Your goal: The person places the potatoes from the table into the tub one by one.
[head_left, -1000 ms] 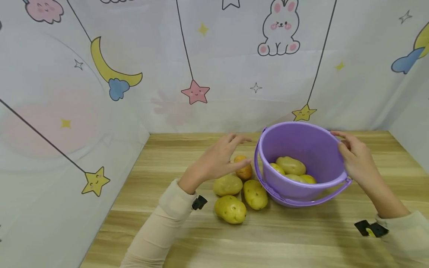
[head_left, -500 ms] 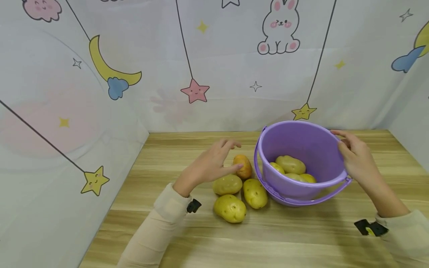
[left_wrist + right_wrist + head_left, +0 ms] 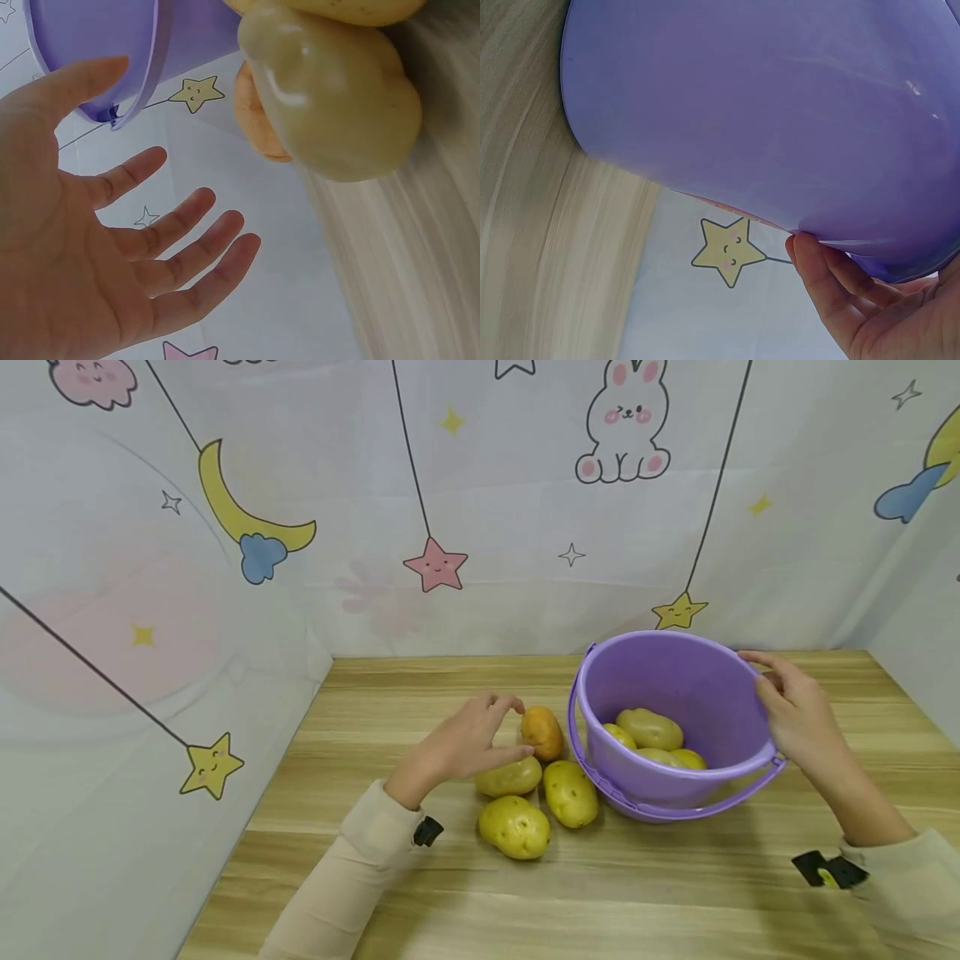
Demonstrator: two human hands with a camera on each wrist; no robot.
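In the head view my left hand (image 3: 465, 742) hovers with spread fingers over a pale potato (image 3: 517, 777), its fingertips right by an orange-brown potato (image 3: 542, 733). Nothing is in its palm, as the left wrist view shows. Two yellow potatoes, one (image 3: 572, 794) by the bucket and one (image 3: 514, 828) nearer me, lie beside these. My right hand (image 3: 804, 714) grips the right rim of a purple bucket (image 3: 675, 672), which leans toward me. In the right wrist view, curled fingers (image 3: 821, 281) press the bucket's outside. Several potatoes (image 3: 651, 730) lie inside it; its handle (image 3: 701, 815) hangs down in front.
Everything stands on a wood-grain table (image 3: 570, 910). A white curtain (image 3: 517, 510) printed with stars, a moon and a rabbit closes off the back and the sides. Black straps (image 3: 831, 872) sit at the wrists over beige sleeves.
My left hand has drawn back from the bucket's left rim, moving left and lower, down to the loose potatoes. The right hand and the bucket have stayed in place.
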